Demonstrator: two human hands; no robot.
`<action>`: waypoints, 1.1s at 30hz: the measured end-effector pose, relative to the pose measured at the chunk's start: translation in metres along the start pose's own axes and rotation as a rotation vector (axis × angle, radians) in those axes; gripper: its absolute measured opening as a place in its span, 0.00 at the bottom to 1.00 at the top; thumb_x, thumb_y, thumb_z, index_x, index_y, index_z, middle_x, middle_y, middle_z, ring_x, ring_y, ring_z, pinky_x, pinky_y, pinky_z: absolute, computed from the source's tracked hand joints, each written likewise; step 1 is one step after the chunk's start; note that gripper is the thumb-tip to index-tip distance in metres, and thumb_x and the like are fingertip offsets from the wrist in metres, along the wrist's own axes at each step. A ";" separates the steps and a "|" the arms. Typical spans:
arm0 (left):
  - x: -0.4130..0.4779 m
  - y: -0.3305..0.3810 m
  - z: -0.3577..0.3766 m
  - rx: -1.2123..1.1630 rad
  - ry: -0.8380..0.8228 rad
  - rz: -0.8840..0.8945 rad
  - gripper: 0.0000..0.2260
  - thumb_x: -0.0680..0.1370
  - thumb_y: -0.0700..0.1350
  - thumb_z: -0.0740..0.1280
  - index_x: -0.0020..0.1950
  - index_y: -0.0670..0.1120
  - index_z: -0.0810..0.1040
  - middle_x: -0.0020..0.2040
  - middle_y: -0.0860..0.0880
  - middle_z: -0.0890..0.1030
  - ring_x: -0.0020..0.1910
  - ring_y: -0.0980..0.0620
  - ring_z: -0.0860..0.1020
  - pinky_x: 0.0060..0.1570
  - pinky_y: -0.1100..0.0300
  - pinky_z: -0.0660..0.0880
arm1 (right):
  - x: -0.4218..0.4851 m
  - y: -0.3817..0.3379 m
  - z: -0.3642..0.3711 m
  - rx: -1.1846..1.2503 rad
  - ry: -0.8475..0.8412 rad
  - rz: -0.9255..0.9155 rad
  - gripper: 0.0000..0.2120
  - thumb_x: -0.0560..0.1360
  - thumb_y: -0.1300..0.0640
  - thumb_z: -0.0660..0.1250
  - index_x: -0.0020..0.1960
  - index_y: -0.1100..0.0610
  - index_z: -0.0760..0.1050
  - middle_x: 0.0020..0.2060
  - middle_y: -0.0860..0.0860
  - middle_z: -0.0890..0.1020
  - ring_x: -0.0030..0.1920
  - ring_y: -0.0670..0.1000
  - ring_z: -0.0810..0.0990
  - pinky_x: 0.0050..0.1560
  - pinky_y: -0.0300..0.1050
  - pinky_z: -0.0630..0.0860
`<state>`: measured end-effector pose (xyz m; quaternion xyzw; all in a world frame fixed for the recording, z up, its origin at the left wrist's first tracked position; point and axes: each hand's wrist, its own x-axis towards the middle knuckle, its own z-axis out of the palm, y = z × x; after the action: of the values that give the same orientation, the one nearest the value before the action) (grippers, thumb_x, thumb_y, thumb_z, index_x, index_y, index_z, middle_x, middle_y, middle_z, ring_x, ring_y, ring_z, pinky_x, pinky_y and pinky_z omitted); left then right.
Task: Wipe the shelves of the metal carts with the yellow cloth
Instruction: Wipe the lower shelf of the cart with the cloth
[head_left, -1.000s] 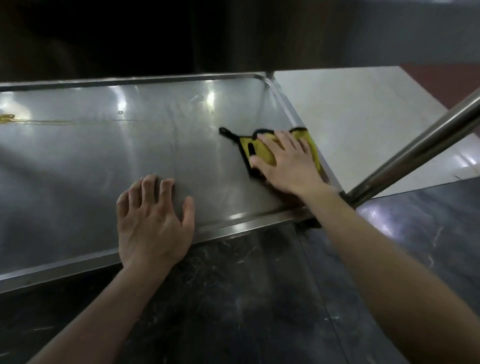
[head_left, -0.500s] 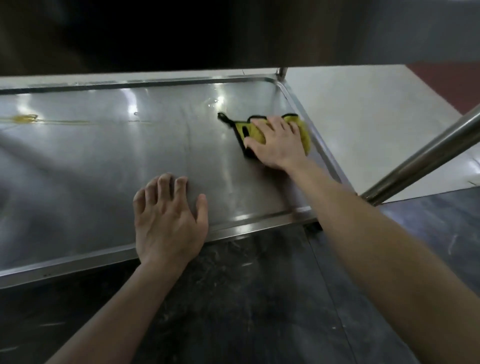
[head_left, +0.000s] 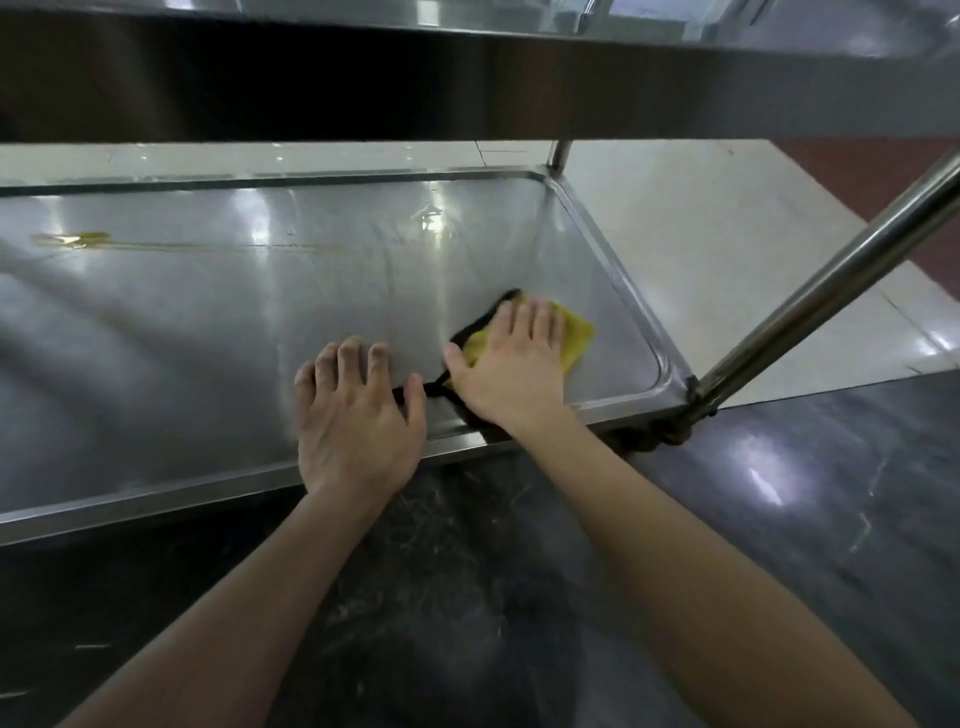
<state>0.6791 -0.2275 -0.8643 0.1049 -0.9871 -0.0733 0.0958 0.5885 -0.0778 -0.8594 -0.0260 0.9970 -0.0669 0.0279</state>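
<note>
The low metal cart shelf (head_left: 208, 332) spreads across the middle of the head view, its raised rim running along the front and right. A yellow cloth (head_left: 574, 338) with black edging lies on it near the front right corner. My right hand (head_left: 511, 364) presses flat on the cloth with straight fingers, covering most of it. My left hand (head_left: 353, 410) rests flat on the shelf just left of the cloth, palm over the front rim, thumb beside the cloth's black loop.
A yellowish smear (head_left: 72, 240) sits at the shelf's far left. The upper shelf (head_left: 467, 67) overhangs at the top. A slanted steel post (head_left: 831, 291) rises from the front right corner. Dark marble floor (head_left: 779, 519) lies below, pale tiles (head_left: 701, 234) to the right.
My right hand has dragged the cloth back from the far right toward the front rim, close to my left hand. The view has tilted so the upper shelf now shows.
</note>
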 end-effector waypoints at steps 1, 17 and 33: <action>0.000 0.000 0.000 0.002 -0.009 0.002 0.25 0.86 0.60 0.52 0.74 0.46 0.72 0.73 0.42 0.72 0.74 0.39 0.69 0.76 0.39 0.65 | 0.006 0.003 -0.001 -0.002 -0.004 -0.110 0.48 0.80 0.28 0.53 0.86 0.60 0.53 0.86 0.62 0.53 0.86 0.61 0.46 0.84 0.62 0.40; -0.002 -0.002 -0.002 -0.020 -0.004 -0.014 0.25 0.83 0.56 0.57 0.75 0.44 0.73 0.74 0.41 0.74 0.74 0.39 0.70 0.77 0.41 0.65 | 0.101 -0.052 -0.007 0.000 -0.132 -0.548 0.35 0.82 0.30 0.55 0.85 0.43 0.59 0.87 0.50 0.52 0.86 0.50 0.46 0.85 0.55 0.38; 0.007 -0.010 -0.013 -0.135 -0.093 -0.033 0.26 0.81 0.56 0.55 0.71 0.42 0.75 0.70 0.41 0.77 0.70 0.39 0.73 0.72 0.42 0.69 | 0.115 -0.038 -0.010 -0.002 -0.172 -0.503 0.40 0.77 0.33 0.54 0.87 0.43 0.54 0.87 0.50 0.48 0.86 0.50 0.44 0.85 0.53 0.39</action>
<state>0.6774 -0.2403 -0.8519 0.1107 -0.9815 -0.1463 0.0555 0.4754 -0.1201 -0.8507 -0.2788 0.9532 -0.0682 0.0948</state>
